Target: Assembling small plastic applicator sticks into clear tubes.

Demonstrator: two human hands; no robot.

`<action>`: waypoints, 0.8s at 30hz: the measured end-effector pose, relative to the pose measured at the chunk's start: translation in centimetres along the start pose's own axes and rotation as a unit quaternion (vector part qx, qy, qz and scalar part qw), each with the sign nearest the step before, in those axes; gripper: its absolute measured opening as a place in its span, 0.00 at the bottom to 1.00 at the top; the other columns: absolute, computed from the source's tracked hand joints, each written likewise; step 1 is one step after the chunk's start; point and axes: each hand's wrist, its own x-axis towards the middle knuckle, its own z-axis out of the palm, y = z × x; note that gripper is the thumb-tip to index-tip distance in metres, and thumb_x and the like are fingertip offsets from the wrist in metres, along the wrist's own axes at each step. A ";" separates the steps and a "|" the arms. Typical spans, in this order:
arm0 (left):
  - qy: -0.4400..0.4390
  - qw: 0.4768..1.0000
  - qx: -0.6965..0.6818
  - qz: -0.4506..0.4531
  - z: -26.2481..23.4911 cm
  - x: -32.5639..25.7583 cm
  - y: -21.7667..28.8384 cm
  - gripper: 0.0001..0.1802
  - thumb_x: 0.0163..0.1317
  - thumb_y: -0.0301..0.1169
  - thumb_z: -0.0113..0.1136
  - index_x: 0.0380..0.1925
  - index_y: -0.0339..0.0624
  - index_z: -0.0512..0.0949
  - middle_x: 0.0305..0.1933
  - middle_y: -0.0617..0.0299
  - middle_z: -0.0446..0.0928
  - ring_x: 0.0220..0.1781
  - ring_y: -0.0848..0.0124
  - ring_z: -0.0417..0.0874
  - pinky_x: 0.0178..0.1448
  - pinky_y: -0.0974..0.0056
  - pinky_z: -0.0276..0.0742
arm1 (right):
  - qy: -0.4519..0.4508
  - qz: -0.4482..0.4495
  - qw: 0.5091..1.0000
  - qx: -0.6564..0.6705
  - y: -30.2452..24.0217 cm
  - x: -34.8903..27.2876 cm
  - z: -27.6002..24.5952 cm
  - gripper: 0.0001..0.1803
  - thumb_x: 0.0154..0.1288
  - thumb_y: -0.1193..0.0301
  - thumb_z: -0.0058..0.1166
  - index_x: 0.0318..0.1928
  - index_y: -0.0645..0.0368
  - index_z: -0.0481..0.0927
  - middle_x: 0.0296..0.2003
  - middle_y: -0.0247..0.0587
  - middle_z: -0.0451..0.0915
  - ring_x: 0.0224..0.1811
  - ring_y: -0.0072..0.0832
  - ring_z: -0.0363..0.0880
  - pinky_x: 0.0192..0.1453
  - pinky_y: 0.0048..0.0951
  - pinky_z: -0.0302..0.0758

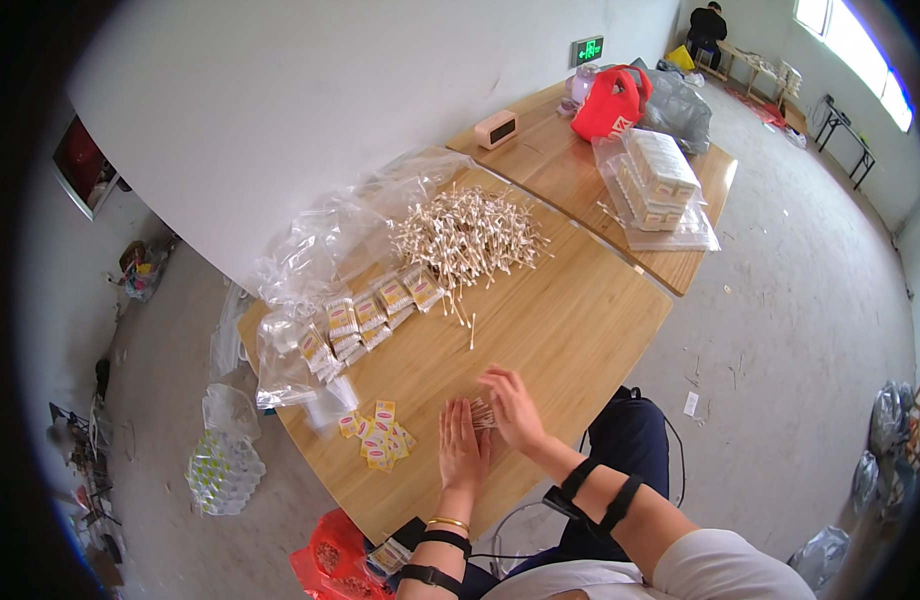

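Note:
A small bunch of cotton swabs (483, 414) lies on the table between my two hands, close to its near edge. My left hand (463, 447) rests along the left side of the bunch, with its fingers stretched out and close together. On the other side is my right hand (516, 412), its fingers apart and bent over toward the bunch, partly blurred. Small yellow and white printed cards (382, 438) are scattered to the left of my left hand. Farther off is a big heap of loose cotton swabs (475, 232). Several filled swab packets (360, 318) lie in rows left of the heap.
Clear plastic bags (320, 245) line the table's wall side. A second table (550, 125) holds a pink clock (496, 130), a red bag (612, 105) and stacked packs (660, 175). A red plastic bag (330, 555) sits below the near edge. Another person (707, 28) sits far off.

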 end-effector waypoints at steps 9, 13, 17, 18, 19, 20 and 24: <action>-0.073 0.983 0.162 -0.045 -0.9 1.8 1.8 0.51 0.67 0.58 0.50 0.75 0.28 0.48 0.81 0.43 0.49 0.84 0.51 0.44 0.83 0.41 0.31 | 0.031 -0.019 0.973 -0.228 1.7 -0.3 -3.0 0.18 0.66 0.75 0.49 0.56 0.60 0.75 0.57 0.47 0.73 0.69 0.43 0.66 0.78 0.43 0.59; -0.072 0.970 0.221 -0.072 -0.8 3.9 1.1 0.53 0.68 0.62 0.46 0.76 0.28 0.48 0.82 0.43 0.46 0.84 0.54 0.42 0.84 0.44 0.31 | 0.018 -0.016 0.970 -0.243 1.9 -0.5 -2.7 0.22 0.63 0.75 0.49 0.58 0.60 0.74 0.58 0.46 0.73 0.71 0.39 0.64 0.80 0.42 0.55; -0.086 0.966 0.239 -0.051 -0.9 3.5 1.2 0.54 0.67 0.63 0.47 0.76 0.28 0.47 0.82 0.42 0.44 0.84 0.53 0.41 0.84 0.44 0.31 | 0.020 -0.009 0.969 -0.245 1.7 -0.6 -3.0 0.23 0.62 0.75 0.49 0.59 0.60 0.74 0.59 0.45 0.72 0.72 0.39 0.64 0.80 0.42 0.55; -0.090 0.971 0.218 -0.041 -1.0 2.8 1.2 0.54 0.67 0.63 0.47 0.76 0.28 0.46 0.82 0.42 0.43 0.84 0.52 0.41 0.84 0.44 0.31 | 0.021 -0.012 0.965 -0.261 1.8 -0.6 -3.0 0.23 0.62 0.74 0.49 0.59 0.61 0.74 0.59 0.45 0.72 0.72 0.38 0.64 0.80 0.41 0.55; -0.095 0.975 0.198 -0.031 -1.0 2.3 1.3 0.55 0.67 0.63 0.48 0.76 0.28 0.46 0.82 0.41 0.42 0.84 0.52 0.41 0.84 0.44 0.31 | 0.023 -0.015 0.960 -0.278 1.9 -0.7 -3.0 0.23 0.62 0.74 0.49 0.59 0.61 0.75 0.59 0.45 0.72 0.71 0.38 0.64 0.80 0.41 0.55; -0.099 0.974 0.202 -0.029 -1.1 1.9 1.3 0.55 0.67 0.63 0.48 0.76 0.28 0.46 0.82 0.41 0.42 0.84 0.52 0.41 0.84 0.44 0.31 | 0.025 -0.011 0.961 -0.274 1.9 -0.6 -3.0 0.23 0.62 0.74 0.49 0.59 0.61 0.75 0.59 0.45 0.72 0.71 0.38 0.64 0.80 0.41 0.55; -0.115 0.967 0.226 -0.021 -1.6 1.4 2.0 0.56 0.66 0.64 0.48 0.76 0.28 0.45 0.82 0.41 0.41 0.84 0.50 0.40 0.84 0.43 0.32 | 0.030 -0.020 0.962 -0.272 2.0 -0.5 -3.1 0.20 0.64 0.73 0.50 0.57 0.61 0.76 0.59 0.45 0.73 0.70 0.39 0.65 0.79 0.42 0.56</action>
